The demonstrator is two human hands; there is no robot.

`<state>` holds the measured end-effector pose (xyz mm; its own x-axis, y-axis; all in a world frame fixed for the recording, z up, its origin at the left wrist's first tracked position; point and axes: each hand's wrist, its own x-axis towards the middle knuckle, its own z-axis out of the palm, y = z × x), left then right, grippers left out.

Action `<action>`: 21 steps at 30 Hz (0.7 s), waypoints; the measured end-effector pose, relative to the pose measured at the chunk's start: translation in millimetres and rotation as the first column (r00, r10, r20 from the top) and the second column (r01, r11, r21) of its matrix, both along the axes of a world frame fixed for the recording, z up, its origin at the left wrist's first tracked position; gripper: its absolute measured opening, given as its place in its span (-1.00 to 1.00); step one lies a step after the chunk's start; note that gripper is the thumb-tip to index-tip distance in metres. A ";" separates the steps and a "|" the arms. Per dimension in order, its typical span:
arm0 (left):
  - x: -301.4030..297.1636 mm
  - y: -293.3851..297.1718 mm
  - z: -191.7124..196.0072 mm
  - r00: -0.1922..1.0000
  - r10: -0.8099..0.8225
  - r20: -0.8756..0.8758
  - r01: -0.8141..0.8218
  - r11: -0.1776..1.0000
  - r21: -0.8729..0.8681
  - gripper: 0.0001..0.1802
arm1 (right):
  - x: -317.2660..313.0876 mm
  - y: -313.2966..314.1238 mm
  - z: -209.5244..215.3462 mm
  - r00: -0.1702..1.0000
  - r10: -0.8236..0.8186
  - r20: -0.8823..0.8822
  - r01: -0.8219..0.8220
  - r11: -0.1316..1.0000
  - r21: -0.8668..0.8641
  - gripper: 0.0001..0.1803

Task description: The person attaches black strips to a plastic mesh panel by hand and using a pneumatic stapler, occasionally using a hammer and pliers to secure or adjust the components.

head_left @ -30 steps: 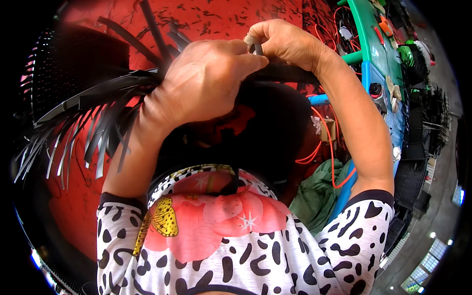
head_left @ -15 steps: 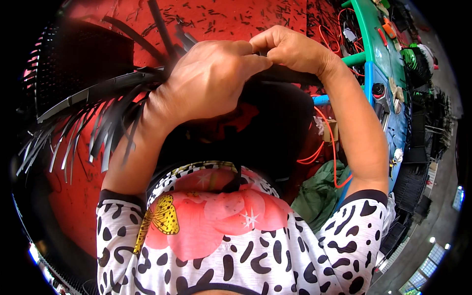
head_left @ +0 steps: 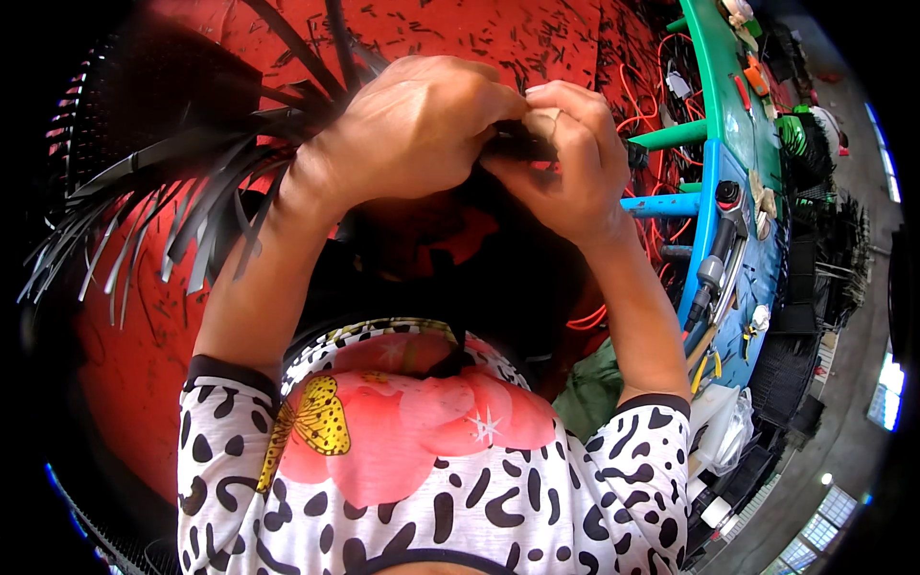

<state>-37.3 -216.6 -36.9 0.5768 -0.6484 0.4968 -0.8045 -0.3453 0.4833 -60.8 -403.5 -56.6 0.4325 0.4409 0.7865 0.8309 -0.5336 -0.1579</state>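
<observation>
My left hand [head_left: 412,125] is closed, knuckles up, in front of the red floor. Long black flat strips [head_left: 182,201] fan out from beneath it to the left, several drooping beside my left forearm and others pointing up past my wrist. My right hand [head_left: 580,158] meets it fingertip to fingertip, with its fingers curled in. Something dark shows in the gap between the two hands, too shadowed to name. Behind the strips at the far left stands a black woven panel [head_left: 182,81], partly in shadow.
Black scraps lie scattered over the red floor [head_left: 450,29]. To the right runs a green and blue workbench [head_left: 714,163] bearing a power tool [head_left: 714,268] and hand tools. Orange hoses [head_left: 637,101] trail beside it. A green cloth sack [head_left: 589,388] sits near my right elbow.
My right hand has come down and inward, its fingers now curled in beside the left. My left hand has shifted slightly up, and the strips have swung up with it.
</observation>
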 end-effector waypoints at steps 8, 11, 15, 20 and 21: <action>4.1 -0.1 0.6 0.999 0.043 -0.014 -0.042 0.998 0.048 -0.77 | 6.9 1.1 -8.4 0.972 -0.068 0.223 0.087 0.993 -0.076 -0.69; 5.8 -0.5 1.0 0.999 0.036 -0.031 -0.034 0.997 0.066 -0.74 | 1.9 -1.6 -2.1 0.991 -0.002 0.131 -0.003 0.999 0.037 -0.75; 4.9 1.4 4.7 0.999 -0.001 -0.037 0.002 0.999 0.038 -0.72 | -11.6 2.7 9.2 0.986 0.159 -0.040 -0.148 0.969 0.197 -0.83; -0.1 1.2 4.2 1.000 -0.003 -0.026 0.003 1.000 0.012 -0.72 | -19.3 11.6 11.4 0.944 0.225 -0.241 -0.109 0.902 0.417 -0.83; -2.1 1.1 1.7 0.999 0.032 -0.008 -0.032 0.999 0.018 -0.74 | -20.1 11.5 13.8 0.927 0.233 -0.292 -0.071 0.877 0.476 -0.84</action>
<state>-39.4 -215.5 -35.2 0.6017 -0.6381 0.4803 -0.7886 -0.3795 0.4838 -80.9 -392.0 -42.8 0.6588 0.1567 0.7358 0.7504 -0.2077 -0.6275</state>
